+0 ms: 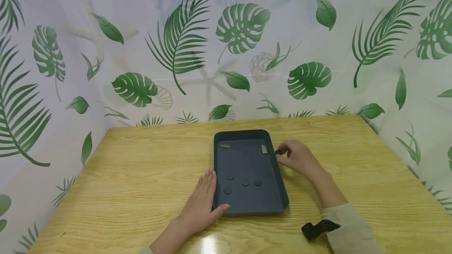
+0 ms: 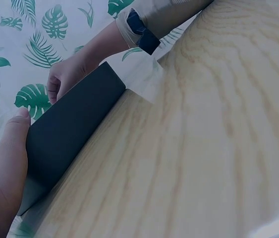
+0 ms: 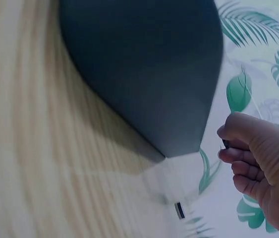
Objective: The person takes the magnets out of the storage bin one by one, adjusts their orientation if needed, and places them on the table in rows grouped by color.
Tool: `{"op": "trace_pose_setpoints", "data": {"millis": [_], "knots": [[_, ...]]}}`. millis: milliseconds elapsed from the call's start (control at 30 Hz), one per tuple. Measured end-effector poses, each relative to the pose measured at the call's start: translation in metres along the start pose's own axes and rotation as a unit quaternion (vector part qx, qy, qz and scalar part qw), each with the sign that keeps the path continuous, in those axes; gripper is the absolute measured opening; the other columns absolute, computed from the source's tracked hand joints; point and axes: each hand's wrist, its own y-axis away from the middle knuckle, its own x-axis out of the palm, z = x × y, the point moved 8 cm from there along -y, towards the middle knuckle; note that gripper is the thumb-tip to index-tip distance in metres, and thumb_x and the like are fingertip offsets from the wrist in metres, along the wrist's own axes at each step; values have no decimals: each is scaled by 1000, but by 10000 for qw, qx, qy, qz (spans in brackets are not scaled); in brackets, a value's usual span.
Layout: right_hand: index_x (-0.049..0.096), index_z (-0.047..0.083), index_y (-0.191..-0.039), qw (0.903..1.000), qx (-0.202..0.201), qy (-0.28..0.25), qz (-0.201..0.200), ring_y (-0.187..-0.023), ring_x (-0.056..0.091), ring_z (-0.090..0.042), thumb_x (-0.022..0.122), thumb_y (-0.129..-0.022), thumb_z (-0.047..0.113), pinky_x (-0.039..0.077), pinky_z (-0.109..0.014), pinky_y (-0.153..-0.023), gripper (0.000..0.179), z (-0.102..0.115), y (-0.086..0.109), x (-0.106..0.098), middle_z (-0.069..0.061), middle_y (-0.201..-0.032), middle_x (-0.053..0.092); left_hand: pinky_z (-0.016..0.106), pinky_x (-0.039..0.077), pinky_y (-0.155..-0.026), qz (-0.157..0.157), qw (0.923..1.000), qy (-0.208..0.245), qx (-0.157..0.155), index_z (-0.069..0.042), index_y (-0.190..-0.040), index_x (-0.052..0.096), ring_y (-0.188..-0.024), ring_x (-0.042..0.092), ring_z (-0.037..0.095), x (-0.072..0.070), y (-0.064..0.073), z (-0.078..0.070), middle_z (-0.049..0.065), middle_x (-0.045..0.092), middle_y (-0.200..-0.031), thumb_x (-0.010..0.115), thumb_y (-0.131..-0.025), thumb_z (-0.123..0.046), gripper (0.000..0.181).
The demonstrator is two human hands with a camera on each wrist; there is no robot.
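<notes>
A dark grey rectangular tray (image 1: 251, 164) with raised walls lies on the wooden table. On its floor are several flat dark discs (image 1: 245, 182) and two small shiny rectangular pieces (image 1: 264, 149) near the far corners. My left hand (image 1: 199, 203) rests along the tray's left wall, fingers straight, with the thumb at the near left corner. At the right wall, my right hand (image 1: 298, 158) pinches a small dark piece (image 1: 279, 152) between thumb and fingers. In the right wrist view, the fingers mostly hide that piece, so its exact kind cannot be seen.
The wooden table (image 1: 141, 167) meets a leaf-printed cloth (image 1: 197, 50) at the back and sides. A black strap (image 1: 319, 228) sits at the right sleeve. In the right wrist view, a small black-and-pale rectangular piece (image 3: 180, 210) shows beyond the tray.
</notes>
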Motion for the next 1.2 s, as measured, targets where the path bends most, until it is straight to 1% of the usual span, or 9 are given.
{"op": "trace_pose_setpoints", "data": {"millis": [167,333,533,667,800,967,1200], "knots": [[66,-1,-94,9986,497,-116,-140,-79,56,-25,66,-84,9,48,-38,-67,14,-19,3,-10,-13,-88,64,43,10,-117,39,10000,21,-27,6,-149,7,-146,1,24,-1,0,0,20,4,-157,48,-94,-51,88],[66,-4,-98,9954,904,-157,-267,-84,56,-31,64,-87,11,48,-43,-70,19,-41,6,-19,-17,-92,64,43,10,-117,61,10000,28,-45,6,-149,8,-146,1,24,-2,0,0,20,4,-157,48,-94,-51,88],[65,-4,-99,9930,1071,-147,-469,-84,56,-31,62,-88,13,48,-44,-71,21,-57,12,-30,-18,-91,64,43,10,-117,80,9999,52,-51,6,-148,7,-146,1,24,-1,1,0,21,4,-157,48,-94,-50,88],[63,-5,-100,9916,1176,-144,-524,-83,56,-31,62,-88,13,48,-44,-70,22,-64,15,-34,-19,-92,64,44,11,-117,76,10000,1,-40,6,-149,7,-146,1,24,0,1,1,20,4,-157,48,-94,-51,89],[63,-5,-100,9902,1300,-123,-497,-83,57,-31,61,-88,15,48,-44,-69,24,-69,17,-34,-20,-92,65,44,11,-117,51,10000,-49,-18,6,-149,8,-146,1,24,-1,0,1,21,5,-157,48,-94,-51,88],[63,-6,-100,9889,1433,-24,-381,-83,58,-32,61,-89,18,49,-45,-70,26,-75,17,-29,-19,-91,65,43,10,-117,107,9999,-76,-24,6,-149,7,-146,0,24,-1,0,1,21,4,-157,47,-95,-51,88],[63,-7,-101,9854,1700,103,25,-81,61,-33,62,-90,19,51,-46,-70,28,-82,18,-18,-19,-90,66,44,10,-117,74,9999,-73,8,6,-148,7,-146,1,25,0,-1,1,22,4,-157,48,-95,-50,88]]}}
